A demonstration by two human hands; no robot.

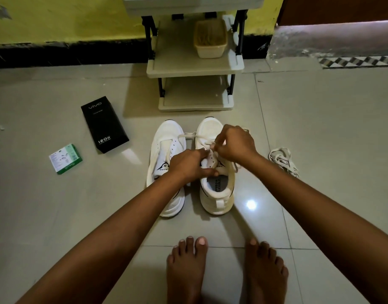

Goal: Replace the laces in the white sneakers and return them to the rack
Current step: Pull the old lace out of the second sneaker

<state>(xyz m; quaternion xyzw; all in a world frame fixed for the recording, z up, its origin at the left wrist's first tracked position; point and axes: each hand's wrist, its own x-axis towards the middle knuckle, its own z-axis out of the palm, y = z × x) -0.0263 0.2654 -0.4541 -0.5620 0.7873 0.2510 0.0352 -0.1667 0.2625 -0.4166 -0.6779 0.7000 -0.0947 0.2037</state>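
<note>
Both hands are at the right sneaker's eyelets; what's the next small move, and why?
Probably draw the lace through the eyelet: the right hand pinches it above the right sneaker, the left hand steadies the tongue, and slack trails toward the toe.

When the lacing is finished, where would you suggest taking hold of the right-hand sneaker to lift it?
Probably by the heel collar of the right-hand sneaker, from above and behind: the opening faces up and the heel points toward the person, so that rim offers an unobstructed grip.
</note>
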